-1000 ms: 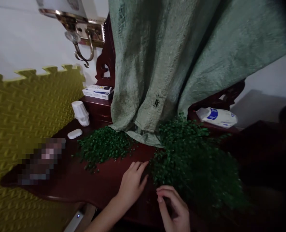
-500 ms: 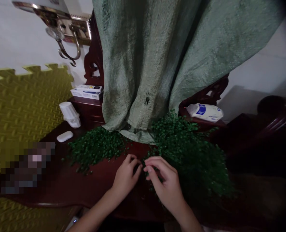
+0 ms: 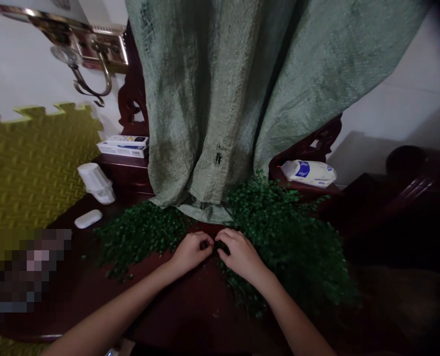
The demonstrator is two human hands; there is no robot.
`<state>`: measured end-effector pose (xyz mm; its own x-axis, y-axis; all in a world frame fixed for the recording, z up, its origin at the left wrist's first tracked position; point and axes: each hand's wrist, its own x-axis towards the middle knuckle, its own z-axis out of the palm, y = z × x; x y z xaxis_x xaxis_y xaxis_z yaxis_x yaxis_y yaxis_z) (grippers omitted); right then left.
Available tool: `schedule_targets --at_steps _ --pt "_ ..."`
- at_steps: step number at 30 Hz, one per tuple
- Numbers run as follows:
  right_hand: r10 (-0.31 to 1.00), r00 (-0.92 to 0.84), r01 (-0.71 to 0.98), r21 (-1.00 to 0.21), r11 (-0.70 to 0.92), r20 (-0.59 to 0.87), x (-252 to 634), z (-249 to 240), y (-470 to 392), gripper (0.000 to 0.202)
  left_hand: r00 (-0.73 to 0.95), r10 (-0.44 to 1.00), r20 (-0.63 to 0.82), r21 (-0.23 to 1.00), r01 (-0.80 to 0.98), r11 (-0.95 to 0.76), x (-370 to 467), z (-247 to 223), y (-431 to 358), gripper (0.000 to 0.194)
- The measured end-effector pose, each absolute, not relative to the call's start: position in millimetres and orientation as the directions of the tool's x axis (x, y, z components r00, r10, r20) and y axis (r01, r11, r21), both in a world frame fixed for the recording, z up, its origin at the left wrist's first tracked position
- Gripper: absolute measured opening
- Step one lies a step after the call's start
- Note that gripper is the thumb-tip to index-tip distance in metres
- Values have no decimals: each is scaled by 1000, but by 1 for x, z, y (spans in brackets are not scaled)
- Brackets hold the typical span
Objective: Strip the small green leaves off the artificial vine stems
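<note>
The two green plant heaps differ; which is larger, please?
The green plant heap beside the bare right hand; it spreads wider than the green heap on the left.

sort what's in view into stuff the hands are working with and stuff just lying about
Likely part of the job:
larger green heap, by the right hand
smaller green heap, by the left hand

Apparently just lying about:
white-and-blue soft pack
flat white case
white container
flat boxes

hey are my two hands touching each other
Cannot tell: in the head view, the left hand and right hand are very close, but the dim picture shows neither contact nor a gap plainly.
</note>
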<state>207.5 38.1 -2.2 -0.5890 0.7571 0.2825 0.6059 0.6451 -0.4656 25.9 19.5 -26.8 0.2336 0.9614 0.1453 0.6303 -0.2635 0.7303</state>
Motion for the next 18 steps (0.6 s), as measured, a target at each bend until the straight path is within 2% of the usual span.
schedule_targets --at_steps 6,8,12,18 --pt "778 -568 646 -440 624 269 208 -8 35 15 135 979 151 793 576 -201 31 -35 19 17" --pt "797 -546 666 -443 600 258 209 -11 35 14 141 977 162 787 578 -214 33 -35 16 15" --pt "828 -511 700 -447 557 232 209 -14 35 19 158 971 179 762 602 -238 35 -32 12 24" --pt "840 -496 704 -465 537 218 206 -14 36 20 200 973 114 755 619 -216 33 -31 16 24"
